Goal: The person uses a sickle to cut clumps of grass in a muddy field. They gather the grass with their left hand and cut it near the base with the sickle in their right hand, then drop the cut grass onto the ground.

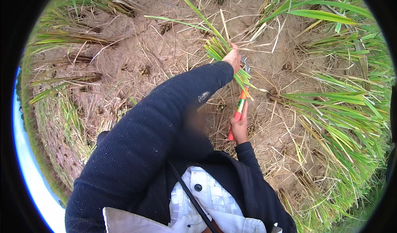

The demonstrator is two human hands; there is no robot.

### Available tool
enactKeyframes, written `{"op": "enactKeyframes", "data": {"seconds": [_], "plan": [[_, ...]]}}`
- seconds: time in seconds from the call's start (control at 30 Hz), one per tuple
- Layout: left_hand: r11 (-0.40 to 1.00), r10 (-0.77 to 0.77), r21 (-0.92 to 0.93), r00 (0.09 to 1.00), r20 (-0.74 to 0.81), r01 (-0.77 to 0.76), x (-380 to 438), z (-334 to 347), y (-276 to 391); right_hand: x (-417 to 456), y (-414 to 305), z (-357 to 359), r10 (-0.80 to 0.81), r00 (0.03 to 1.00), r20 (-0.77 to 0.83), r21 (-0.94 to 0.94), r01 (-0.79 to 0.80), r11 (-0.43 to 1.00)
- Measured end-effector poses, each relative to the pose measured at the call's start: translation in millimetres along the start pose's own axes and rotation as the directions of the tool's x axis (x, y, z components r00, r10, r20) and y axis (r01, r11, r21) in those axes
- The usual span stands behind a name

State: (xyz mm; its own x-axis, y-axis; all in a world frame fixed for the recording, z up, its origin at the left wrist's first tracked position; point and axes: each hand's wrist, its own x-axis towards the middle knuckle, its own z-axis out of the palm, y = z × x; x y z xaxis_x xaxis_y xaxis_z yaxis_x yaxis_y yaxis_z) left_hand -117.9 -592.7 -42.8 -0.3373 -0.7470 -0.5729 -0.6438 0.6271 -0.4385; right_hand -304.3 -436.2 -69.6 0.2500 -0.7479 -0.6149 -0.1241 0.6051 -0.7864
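My left hand (pixel 234 59), at the end of a dark sleeve, is closed around a bundle of cut green stalks (pixel 215 48). Their cut ends stick out below the hand, and a few long leaves reach up and to the left. Below it, my right hand (pixel 239 127) grips the red-orange handle (pixel 238 115) of a sickle, which bears a printed label. Part of the metal blade (pixel 246 66) shows just right of my left hand, behind the stalks; the rest of it is hidden.
Leafy green clumps (pixel 335 99) stand densely along the right side. More clumps (pixel 93 39) grow at the upper left. Dry straw (pixel 149 47) and short stubble lie scattered over brown soil (pixel 124 31).
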Motion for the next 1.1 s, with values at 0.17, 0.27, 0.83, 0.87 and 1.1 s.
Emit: {"op": "enactKeyframes", "data": {"seconds": [0.17,0.27,0.83,0.87,1.1], "plan": [[0.996,0.003,-0.084,0.999,-0.041,-0.007,8,9,-5,16,20,-6,-0.076,0.997,0.035,-0.192,0.081,0.978],[0.997,-0.053,-0.059,0.986,-0.161,0.044,11,17,-6,40,-1,1,-0.035,0.999,0.024,-0.338,0.042,0.94],[0.906,-0.22,-0.421,0.901,-0.373,0.047,-164,113,-59,-61,-78,-35,-0.241,0.928,-0.284,-0.099,0.222,0.97],[0.914,-0.174,-0.404,0.924,-0.34,0.023,-189,129,-58,-42,-89,-26,-0.273,0.918,-0.289,-0.066,0.265,0.962],[0.807,-0.383,-0.421,0.91,0.158,0.413,-375,219,-9,30,-152,-19,-0.442,0.856,-0.269,-0.046,0.447,0.894]]}}
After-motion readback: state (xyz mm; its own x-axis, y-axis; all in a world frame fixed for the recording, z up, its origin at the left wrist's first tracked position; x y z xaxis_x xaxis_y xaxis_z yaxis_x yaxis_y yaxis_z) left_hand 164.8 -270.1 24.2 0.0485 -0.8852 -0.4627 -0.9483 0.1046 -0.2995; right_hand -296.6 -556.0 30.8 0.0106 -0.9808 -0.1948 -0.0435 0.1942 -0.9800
